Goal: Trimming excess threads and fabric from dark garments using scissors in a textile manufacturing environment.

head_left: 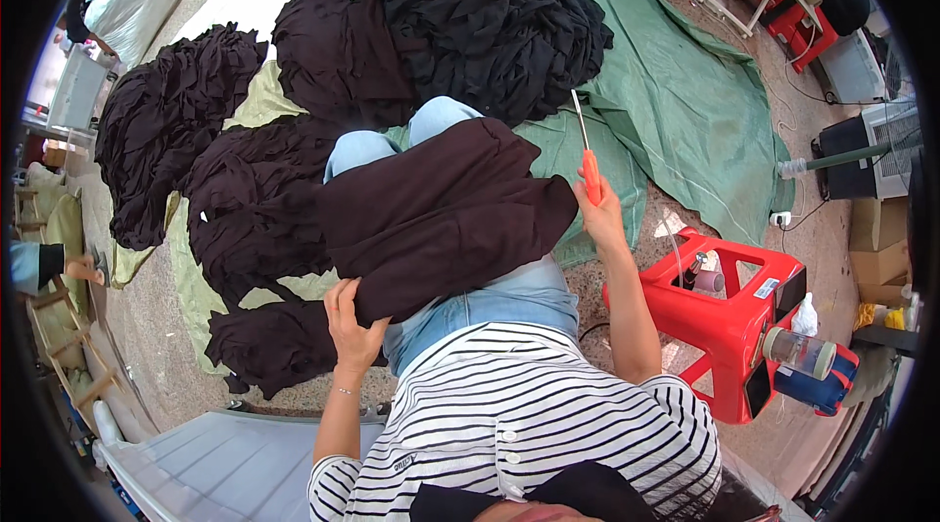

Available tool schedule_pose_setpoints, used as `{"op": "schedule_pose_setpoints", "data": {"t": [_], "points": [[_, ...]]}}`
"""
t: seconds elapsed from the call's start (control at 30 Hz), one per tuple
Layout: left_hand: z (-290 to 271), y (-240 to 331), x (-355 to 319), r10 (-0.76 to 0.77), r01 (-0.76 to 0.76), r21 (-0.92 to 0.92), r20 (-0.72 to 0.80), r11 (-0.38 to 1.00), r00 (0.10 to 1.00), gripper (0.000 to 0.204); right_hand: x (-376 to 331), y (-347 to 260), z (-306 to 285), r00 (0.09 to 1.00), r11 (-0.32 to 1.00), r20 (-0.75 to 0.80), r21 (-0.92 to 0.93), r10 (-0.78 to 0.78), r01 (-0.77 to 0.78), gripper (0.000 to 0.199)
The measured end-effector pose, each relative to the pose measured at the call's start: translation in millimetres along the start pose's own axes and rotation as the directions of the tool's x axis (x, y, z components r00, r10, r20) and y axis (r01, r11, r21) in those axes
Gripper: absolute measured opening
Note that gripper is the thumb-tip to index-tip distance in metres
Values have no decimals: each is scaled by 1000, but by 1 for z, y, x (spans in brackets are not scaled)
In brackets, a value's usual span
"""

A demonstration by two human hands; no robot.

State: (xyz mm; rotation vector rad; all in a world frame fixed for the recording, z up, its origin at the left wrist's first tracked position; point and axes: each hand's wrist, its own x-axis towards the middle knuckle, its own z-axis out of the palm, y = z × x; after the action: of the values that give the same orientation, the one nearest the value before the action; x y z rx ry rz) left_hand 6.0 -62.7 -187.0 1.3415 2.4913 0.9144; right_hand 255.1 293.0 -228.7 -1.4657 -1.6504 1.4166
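A dark brown piece of cloth (450, 209), seemingly a garment, lies folded across my lap over light blue jeans. My left hand (352, 319) pinches its near left corner between thumb and fingers. Raised to the right of the cloth, my right hand (603, 212) grips an orange-handled tool (591, 177). Its long thin metal shaft points away from me, like a screwdriver's; the exact kind cannot be made out. The shaft stands apart from the cloth on my lap. Close to my left hand, a small dark heap of cloth (269, 344) rests on the floor.
Large dark cloth piles (480, 23) cover sheets ahead and left. A green tarpaulin (676, 81) spreads at the far right. Near my right elbow stands a red stool (720, 311) with a clear bottle (798, 353) beside it. Other people's hands (86, 269) show at the left and top.
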Motion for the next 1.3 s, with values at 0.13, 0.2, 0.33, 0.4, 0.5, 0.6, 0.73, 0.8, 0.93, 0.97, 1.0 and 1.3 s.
{"op": "schedule_pose_setpoints", "data": {"t": [0.13,0.2,0.33,0.4,0.5,0.6,0.73,0.8,0.93,0.97,1.0,1.3], "points": [[12,5,-7,68,-68,10,-228,998,971,74,-24,-24,-7,996,989,77,136,50,-60,45],[12,12,-18,136,-119,70,-338,990,931,71,-32,-21,-7,985,1000,171,9,-26,25,49],[34,37,-4,141,-120,87,-319,989,937,69,-53,-29,-20,957,955,75,124,-281,270,55],[41,51,3,105,-81,87,-322,993,941,69,-56,-52,-40,982,972,-39,141,-185,188,61],[37,57,11,118,-86,116,-315,990,942,53,-62,-114,-46,947,848,-215,429,-239,312,70],[28,50,15,132,-127,38,-375,991,917,42,-53,-125,-69,958,786,-152,547,-243,287,82],[15,54,22,54,-137,-171,-417,976,907,29,-74,-162,-55,913,769,-228,493,-338,407,88],[7,54,21,-42,-115,-362,-398,925,916,24,-73,-157,-52,931,782,-187,506,-312,364,82],[-25,57,14,-243,5,-571,-342,821,908,5,-78,-161,-60,958,804,-120,523,-260,284,78],[-37,62,14,-243,14,-582,-317,813,917,5,-81,-165,-61,956,801,-136,523,-261,293,78],[-56,65,12,-215,26,-600,-246,799,945,5,-85,-172,-60,946,766,-164,555,-281,324,75],[-181,138,80,137,-35,-492,173,870,975,27,-38,-181,-61,837,695,-275,467,-473,546,47]]}}
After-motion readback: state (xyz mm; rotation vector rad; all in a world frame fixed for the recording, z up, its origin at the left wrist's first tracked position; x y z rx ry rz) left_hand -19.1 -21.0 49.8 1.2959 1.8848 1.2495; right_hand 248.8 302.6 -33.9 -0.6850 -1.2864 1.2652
